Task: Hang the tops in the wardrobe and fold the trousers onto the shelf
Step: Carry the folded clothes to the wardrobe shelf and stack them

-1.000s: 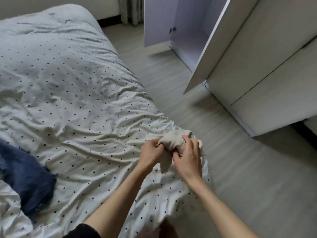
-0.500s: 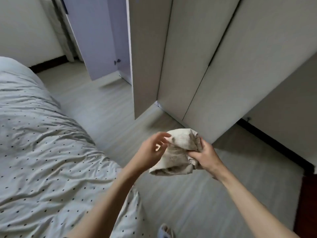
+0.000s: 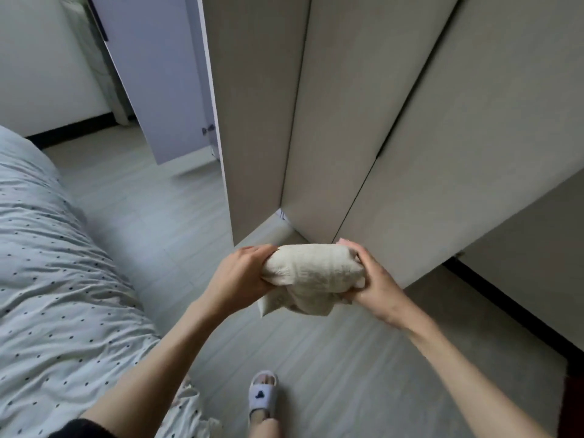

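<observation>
**Folded cream bundle held between both hands in front of the wardrobe**

The cream garment (image 3: 311, 273) is rolled into a compact bundle and sits in the air above the floor (image 3: 316, 358), just before the wardrobe (image 3: 363, 121). The left hand (image 3: 240, 279) grips one end, its fingers curled round the cloth; the right hand (image 3: 376, 279) clamps the other end, thumb over the top. A loose flap hangs from the underside.

The cloth looks soft, light and limp, with a ribbed or crinkled weave that should not slip. It will probably unroll if one end is let go, so a hold at both ends, or one palm beneath with the flap tucked in, seems the safest way to carry it to a shelf.

One wardrobe door (image 3: 252, 105) stands open, edge toward the camera, but the inside and any shelf are hidden, so what it holds cannot be told. The other doors are closed. The dotted bed (image 3: 63, 263) lies to the left; a slippered foot (image 3: 262, 396) stands below.
</observation>
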### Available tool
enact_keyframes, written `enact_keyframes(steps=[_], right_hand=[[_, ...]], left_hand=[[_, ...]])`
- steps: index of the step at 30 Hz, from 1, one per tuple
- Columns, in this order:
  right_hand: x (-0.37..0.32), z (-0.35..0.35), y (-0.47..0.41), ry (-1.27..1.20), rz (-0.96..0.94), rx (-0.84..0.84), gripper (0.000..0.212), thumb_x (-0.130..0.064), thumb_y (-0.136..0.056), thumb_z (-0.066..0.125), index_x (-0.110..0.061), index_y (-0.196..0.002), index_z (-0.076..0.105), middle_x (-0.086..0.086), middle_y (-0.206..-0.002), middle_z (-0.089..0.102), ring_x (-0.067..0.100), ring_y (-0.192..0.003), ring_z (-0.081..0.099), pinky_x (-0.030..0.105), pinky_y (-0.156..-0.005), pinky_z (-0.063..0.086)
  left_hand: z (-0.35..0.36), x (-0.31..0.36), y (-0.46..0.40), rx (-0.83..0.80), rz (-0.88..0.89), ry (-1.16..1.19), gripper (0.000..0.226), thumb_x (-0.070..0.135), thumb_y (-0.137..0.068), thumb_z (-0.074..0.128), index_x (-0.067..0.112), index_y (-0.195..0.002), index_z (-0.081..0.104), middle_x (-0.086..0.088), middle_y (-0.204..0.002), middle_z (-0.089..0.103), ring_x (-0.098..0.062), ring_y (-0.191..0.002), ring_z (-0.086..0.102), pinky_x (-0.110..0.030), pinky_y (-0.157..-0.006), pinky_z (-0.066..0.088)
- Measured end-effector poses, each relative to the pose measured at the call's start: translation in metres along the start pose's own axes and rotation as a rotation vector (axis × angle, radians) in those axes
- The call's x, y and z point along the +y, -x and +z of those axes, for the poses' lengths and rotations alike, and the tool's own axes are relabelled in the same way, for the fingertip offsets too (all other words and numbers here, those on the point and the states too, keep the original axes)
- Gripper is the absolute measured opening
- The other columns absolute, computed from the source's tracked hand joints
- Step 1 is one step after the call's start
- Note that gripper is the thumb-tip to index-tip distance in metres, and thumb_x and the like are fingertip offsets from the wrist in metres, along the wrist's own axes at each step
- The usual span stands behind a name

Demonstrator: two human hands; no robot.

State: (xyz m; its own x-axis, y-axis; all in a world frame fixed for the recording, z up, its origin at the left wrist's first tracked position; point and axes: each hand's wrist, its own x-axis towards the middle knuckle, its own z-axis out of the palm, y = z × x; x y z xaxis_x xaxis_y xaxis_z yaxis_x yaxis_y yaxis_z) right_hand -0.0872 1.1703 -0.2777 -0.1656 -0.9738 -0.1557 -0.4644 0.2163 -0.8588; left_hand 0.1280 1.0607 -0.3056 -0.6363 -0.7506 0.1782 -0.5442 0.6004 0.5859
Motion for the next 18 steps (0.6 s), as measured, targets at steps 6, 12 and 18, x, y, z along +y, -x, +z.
enact_keyframes(steps=[6, 12, 18], right_hand=[[-0.032, 0.025, -0.126, 0.752, -0.411, -0.019, 0.118, -0.045, -0.072, 0.075, -0.033, -0.141, -0.021, -0.013, -0.153, -0.023, 0.009, -0.143, -0.021, 0.032, -0.116, -0.013], [-0.103, 0.068, -0.274, 0.738, -0.548, 0.002, 0.059, -0.021, -0.075, 0.066, -0.024, -0.132, 0.049, -0.001, -0.122, 0.057, 0.023, -0.115, 0.053, 0.031, -0.099, 0.036], [-0.163, 0.105, -0.395, 0.108, -0.081, -0.112, 0.047, -0.038, -0.067, 0.081, -0.021, -0.104, 0.058, -0.003, -0.101, 0.067, 0.018, -0.095, 0.062, 0.036, -0.084, 0.051]], left_hand=[[-0.041, -0.056, -0.075, 0.199, -0.025, -0.378, 0.037, 0.005, -0.037, 0.081, 0.008, -0.069, 0.062, -0.004, -0.057, 0.061, -0.029, -0.045, 0.056, -0.024, -0.044, 0.041], [-0.126, -0.129, -0.143, 0.034, -0.168, -0.192, 0.022, 0.017, -0.072, 0.074, 0.014, -0.092, 0.067, -0.005, -0.087, 0.069, -0.032, -0.079, 0.063, -0.030, -0.062, 0.043], [-0.182, -0.182, -0.191, 0.539, -0.317, -0.460, 0.046, 0.006, -0.082, 0.066, 0.004, -0.127, 0.055, -0.021, -0.129, 0.052, -0.038, -0.122, 0.048, -0.049, -0.098, 0.040]])
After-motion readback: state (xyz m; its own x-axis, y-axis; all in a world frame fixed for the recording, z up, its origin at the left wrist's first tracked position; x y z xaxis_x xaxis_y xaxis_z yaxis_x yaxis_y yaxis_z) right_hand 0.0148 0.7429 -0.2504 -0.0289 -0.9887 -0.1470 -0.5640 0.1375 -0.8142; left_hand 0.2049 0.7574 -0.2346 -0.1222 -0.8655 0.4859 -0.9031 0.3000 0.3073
